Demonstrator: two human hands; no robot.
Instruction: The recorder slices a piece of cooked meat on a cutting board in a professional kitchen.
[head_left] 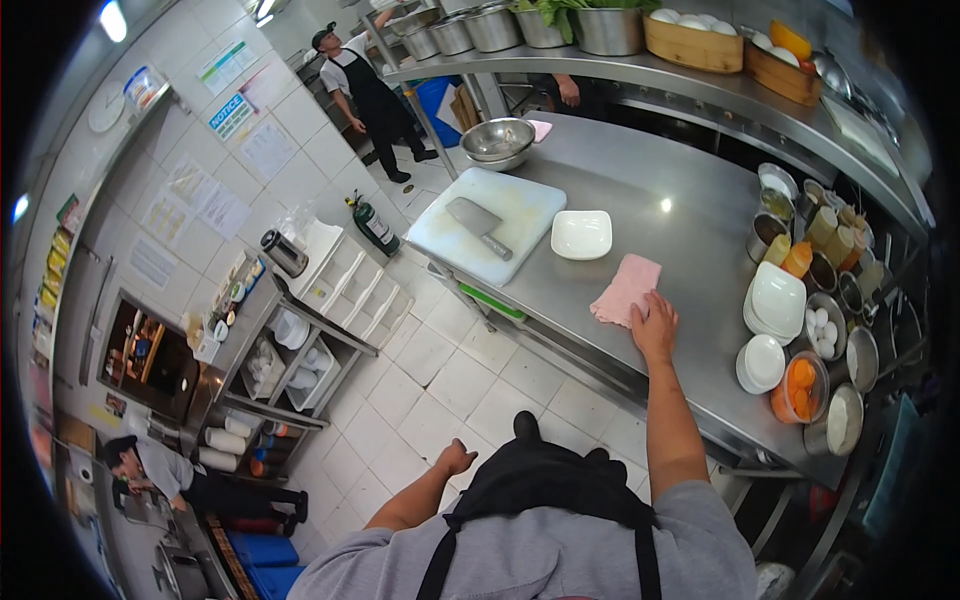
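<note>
A folded pink cloth (628,286) lies on the steel counter. My right hand (655,326) has its fingers on the cloth's near right corner, gripping that edge against the steel. Left of the cloth stands a white square bowl (581,235); nothing shows in it. Farther left, a cleaver (482,226) lies flat on a thick white cutting board (530,205). My left hand (457,458) hangs low over the floor, away from the counter, its fingers curled in with nothing visible in them.
Stacked white bowls (775,298), a tub of orange pieces (799,390), a bowl of eggs (822,328) and sauce bottles (797,260) crowd the counter's right end. Metal bowls (498,140) stand behind the board. An overhead shelf (640,60) spans the back. Two co-workers (370,95) are at the left.
</note>
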